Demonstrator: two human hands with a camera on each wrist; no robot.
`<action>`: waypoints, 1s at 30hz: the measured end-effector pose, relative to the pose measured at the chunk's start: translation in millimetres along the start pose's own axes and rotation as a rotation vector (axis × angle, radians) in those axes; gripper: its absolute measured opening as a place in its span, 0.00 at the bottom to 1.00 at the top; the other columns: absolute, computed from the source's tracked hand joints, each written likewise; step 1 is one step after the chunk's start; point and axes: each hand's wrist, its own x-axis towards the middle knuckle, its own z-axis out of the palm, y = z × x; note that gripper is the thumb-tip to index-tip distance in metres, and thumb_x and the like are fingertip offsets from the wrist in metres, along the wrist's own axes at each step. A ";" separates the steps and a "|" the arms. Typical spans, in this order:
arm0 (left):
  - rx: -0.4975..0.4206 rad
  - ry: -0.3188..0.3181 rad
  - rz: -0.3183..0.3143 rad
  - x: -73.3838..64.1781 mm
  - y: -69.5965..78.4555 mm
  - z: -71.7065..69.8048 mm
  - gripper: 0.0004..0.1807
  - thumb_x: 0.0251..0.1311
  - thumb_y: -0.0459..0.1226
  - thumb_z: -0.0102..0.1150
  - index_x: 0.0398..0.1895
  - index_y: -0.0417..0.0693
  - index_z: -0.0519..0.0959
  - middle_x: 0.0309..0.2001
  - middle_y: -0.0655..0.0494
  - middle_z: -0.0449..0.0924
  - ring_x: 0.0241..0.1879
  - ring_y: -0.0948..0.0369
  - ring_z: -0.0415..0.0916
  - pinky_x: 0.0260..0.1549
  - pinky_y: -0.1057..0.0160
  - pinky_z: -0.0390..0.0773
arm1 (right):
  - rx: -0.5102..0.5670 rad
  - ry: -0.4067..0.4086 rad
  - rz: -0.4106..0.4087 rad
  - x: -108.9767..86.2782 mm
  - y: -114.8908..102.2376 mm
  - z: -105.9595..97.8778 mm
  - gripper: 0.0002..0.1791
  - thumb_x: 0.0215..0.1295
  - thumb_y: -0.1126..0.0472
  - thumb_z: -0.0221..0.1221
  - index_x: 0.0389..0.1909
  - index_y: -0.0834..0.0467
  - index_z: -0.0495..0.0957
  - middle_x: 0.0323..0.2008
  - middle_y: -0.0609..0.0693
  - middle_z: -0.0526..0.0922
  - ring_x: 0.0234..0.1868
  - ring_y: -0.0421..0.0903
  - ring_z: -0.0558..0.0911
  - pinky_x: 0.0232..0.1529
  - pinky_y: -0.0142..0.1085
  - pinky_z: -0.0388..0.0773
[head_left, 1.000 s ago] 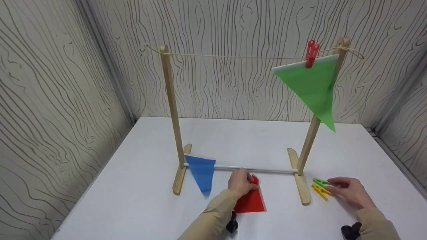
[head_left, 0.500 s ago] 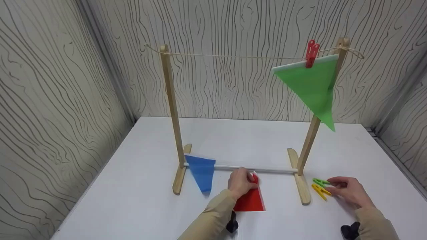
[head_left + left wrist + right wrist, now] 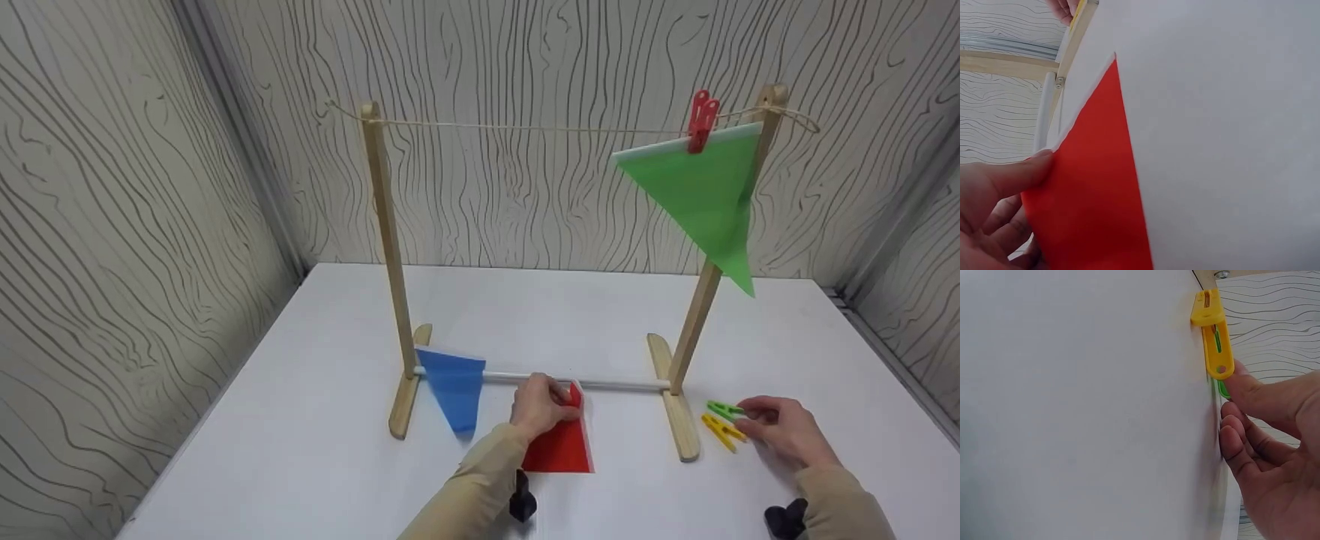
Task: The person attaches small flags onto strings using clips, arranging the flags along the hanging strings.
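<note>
My left hand (image 3: 538, 405) pinches one corner of a red triangular flag (image 3: 559, 451) between thumb and fingers, just in front of the stand's white crossbar. In the left wrist view, the flag (image 3: 1098, 185) has a pale edge strip, and part of it is hidden by the thumb. My right hand (image 3: 787, 433) lies on the table at the right, with thumb and fingertips pinching the end of a green clothespin (image 3: 724, 411). Touching or very near that thumb is a yellow clothespin (image 3: 1208, 316), which hides most of the green one in the right wrist view.
A wooden stand (image 3: 388, 240) carries a string (image 3: 525, 128) between two posts. From its right end hangs a green flag (image 3: 697, 187), held by a red clothespin (image 3: 700, 124). A blue flag (image 3: 454, 390) lies against the crossbar (image 3: 615, 385) at the left.
The red flag has shifted slightly away from me with my left hand, and its far corner lifts more into view. The green clothespin has moved slightly right with my right hand.
</note>
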 end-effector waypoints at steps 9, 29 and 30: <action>-0.037 -0.006 -0.018 1.9 1.7 -3.5 0.14 0.51 0.32 0.76 0.37 0.47 0.79 0.35 0.55 0.82 0.36 0.63 0.78 0.39 0.58 0.85 | -0.035 0.006 -0.020 -1.7 1.0 0.4 0.32 0.62 0.54 0.69 0.58 0.73 0.74 0.44 0.62 0.81 0.44 0.51 0.76 0.40 0.35 0.70; -0.133 0.009 -0.050 0.6 8.2 -14.9 0.16 0.51 0.34 0.76 0.41 0.48 0.80 0.39 0.53 0.83 0.39 0.61 0.79 0.42 0.57 0.86 | 0.020 0.032 -0.016 -0.1 3.0 0.3 0.30 0.67 0.57 0.64 0.60 0.75 0.72 0.48 0.68 0.81 0.46 0.53 0.78 0.45 0.41 0.74; -0.136 0.013 -0.050 0.7 8.2 -15.2 0.16 0.51 0.34 0.76 0.40 0.48 0.80 0.40 0.54 0.83 0.39 0.61 0.79 0.42 0.57 0.86 | 0.036 0.030 -0.010 -0.2 3.6 -0.2 0.31 0.68 0.56 0.64 0.61 0.75 0.71 0.49 0.69 0.80 0.47 0.55 0.79 0.47 0.44 0.75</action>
